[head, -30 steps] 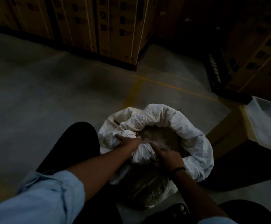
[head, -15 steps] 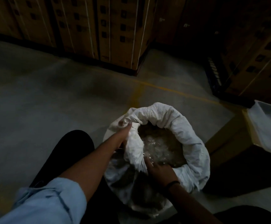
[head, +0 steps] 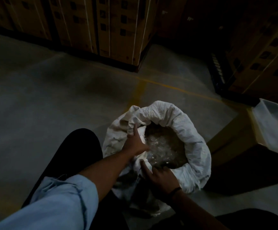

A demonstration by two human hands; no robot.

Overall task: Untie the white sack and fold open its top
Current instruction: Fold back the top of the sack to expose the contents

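Observation:
The white sack (head: 183,123) stands on the floor between my knees. Its mouth gapes wide, and the far and right rim is rolled outward into a thick cuff. Clear, glinting contents (head: 161,146) show inside. My left hand (head: 135,143) lies on the sack's left rim, fingers spread, with one finger pointing up along the cloth. At the near rim my right hand (head: 159,176), a dark band on its wrist, pinches a fold of the white cloth. The sack's lower front is crumpled and in shadow.
Stacked cardboard cartons (head: 118,27) on pallets line the back, with more at the right (head: 267,52). A brown box (head: 231,133) carrying a clear plastic tub (head: 274,123) stands right of the sack. Yellow floor lines (head: 141,90) run behind it. My dark knee (head: 78,146) is to the left.
My left hand slid from the near rim to the sack's left rim and spread out. My right hand dropped to the near edge, and the mouth opened wider.

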